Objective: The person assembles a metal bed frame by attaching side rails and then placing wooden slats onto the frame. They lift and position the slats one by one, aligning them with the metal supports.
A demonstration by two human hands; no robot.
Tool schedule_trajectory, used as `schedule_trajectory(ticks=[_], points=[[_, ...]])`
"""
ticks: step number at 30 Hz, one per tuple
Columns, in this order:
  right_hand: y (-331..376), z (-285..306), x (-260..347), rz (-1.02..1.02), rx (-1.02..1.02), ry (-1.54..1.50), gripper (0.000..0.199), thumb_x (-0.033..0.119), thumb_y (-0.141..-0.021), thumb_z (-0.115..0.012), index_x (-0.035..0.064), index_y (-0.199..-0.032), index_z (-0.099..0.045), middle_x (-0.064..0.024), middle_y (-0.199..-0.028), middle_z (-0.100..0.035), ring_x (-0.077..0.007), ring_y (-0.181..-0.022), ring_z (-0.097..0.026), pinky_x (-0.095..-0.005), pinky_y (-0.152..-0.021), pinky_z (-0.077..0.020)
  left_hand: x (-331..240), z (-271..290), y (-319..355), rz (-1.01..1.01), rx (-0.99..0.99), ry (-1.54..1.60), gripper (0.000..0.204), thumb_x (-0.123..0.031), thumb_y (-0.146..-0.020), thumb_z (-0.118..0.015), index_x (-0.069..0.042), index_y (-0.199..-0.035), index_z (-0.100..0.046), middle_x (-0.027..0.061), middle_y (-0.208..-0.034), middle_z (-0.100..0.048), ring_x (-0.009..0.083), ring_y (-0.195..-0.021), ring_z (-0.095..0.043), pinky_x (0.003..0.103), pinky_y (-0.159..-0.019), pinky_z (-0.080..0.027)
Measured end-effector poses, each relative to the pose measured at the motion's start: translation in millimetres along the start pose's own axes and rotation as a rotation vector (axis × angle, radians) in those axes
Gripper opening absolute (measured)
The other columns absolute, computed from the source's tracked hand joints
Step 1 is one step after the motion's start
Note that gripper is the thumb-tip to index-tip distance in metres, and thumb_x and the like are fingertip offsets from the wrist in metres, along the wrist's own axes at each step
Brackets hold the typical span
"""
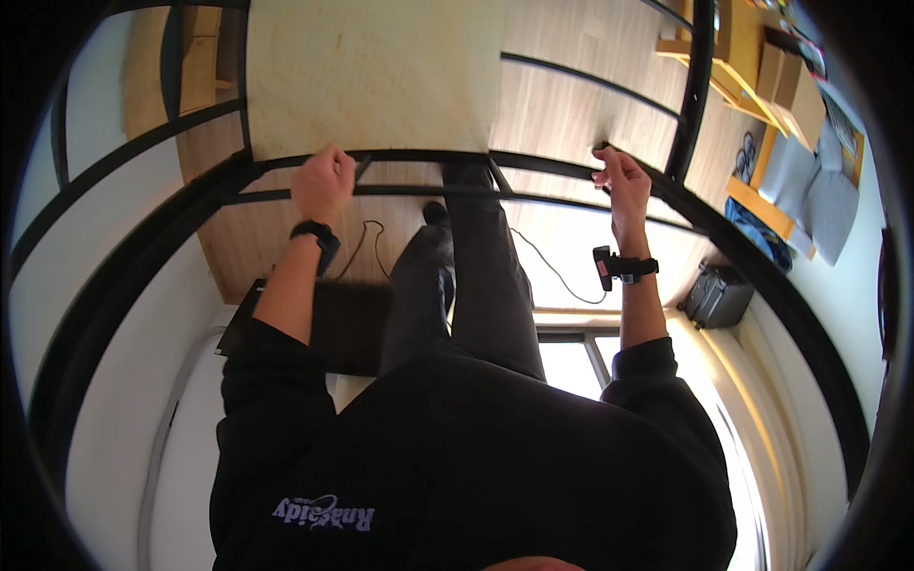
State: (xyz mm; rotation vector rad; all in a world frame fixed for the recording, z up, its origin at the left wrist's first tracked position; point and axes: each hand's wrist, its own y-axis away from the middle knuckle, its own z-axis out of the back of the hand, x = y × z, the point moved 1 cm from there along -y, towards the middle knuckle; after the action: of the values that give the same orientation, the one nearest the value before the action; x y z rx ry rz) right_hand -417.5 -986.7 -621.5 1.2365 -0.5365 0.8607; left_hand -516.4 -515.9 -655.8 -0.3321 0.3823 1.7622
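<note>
A black metal frame point(419, 156) with parallel bars runs across in front of me. My left hand point(324, 184) is closed around its upper bar, to the left of the middle; the fingers' undersides are hidden. Farther right, my right hand point(624, 186) is raised at the frame's right part, fingers bent into a pinch. Something small and dark shows by its fingertips, too blurred to name. A pale wooden board point(371, 76) lies within the frame just beyond my left hand. Each wrist carries a strapped device: a black watch point(319, 244) and a black band point(628, 268).
A thick black post point(693, 95) rises beyond my right hand. Below are the wood-look floor point(581, 105), cables point(562, 276) and a black suitcase point(716, 297). A wooden seat with grey cushions point(809, 181) stands at the right. A large dark panel point(352, 328) lies at lower left.
</note>
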Motion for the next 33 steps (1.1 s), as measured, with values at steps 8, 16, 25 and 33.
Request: schedule_trajectory(ticks=[8,16,25,33], points=[[109.3,85.1,-47.4,0.173,-0.217,-0.172,0.027,0.020,-0.107,-0.060,-0.0011,-0.119,-0.073,-0.0138,-0.092,-0.078,-0.0112,-0.066,-0.068,-0.0195,-0.057,-0.0531,4.8,37.1,41.8,-0.165,-0.342,0.110,0.039,0.019,-0.083,-0.056,-0.006,-0.110,-0.068,0.0145,-0.117,-0.064,0.0347,-0.107,-0.065,0.040,-0.088,-0.055],[224.5,182.0,-135.9,0.108,-0.480,-0.305,0.033,0.026,-0.109,-0.056,-0.0025,-0.107,-0.073,-0.0075,-0.079,-0.070,-0.0127,-0.066,-0.065,-0.0284,-0.066,-0.0520,3.6,92.4,215.4,0.329,0.041,0.032,0.038,-0.037,-0.105,-0.064,-0.002,-0.094,-0.070,0.0106,-0.077,-0.066,0.0200,-0.073,-0.063,0.034,-0.071,-0.051],[339.7,267.3,-213.6,0.089,-0.574,-0.476,0.031,0.026,-0.107,-0.059,0.0001,-0.120,-0.070,-0.0123,-0.103,-0.077,-0.0121,-0.075,-0.066,-0.0250,-0.065,-0.0519,-58.9,94.3,309.4,0.104,0.138,0.018,0.023,-0.026,-0.096,-0.073,-0.003,-0.100,-0.074,0.0119,-0.082,-0.070,0.0221,-0.073,-0.065,0.039,-0.067,-0.051],[385.0,322.2,-243.2,0.013,-0.584,-0.340,0.034,0.028,-0.106,-0.059,-0.0026,-0.112,-0.073,-0.0053,-0.073,-0.067,-0.0079,-0.062,-0.056,-0.0268,-0.066,-0.0535,-137.9,73.5,338.4,0.064,0.386,-0.025,0.023,-0.027,-0.094,-0.074,-0.004,-0.090,-0.076,0.0154,-0.081,-0.070,0.0317,-0.077,-0.069,0.042,-0.070,-0.053]])
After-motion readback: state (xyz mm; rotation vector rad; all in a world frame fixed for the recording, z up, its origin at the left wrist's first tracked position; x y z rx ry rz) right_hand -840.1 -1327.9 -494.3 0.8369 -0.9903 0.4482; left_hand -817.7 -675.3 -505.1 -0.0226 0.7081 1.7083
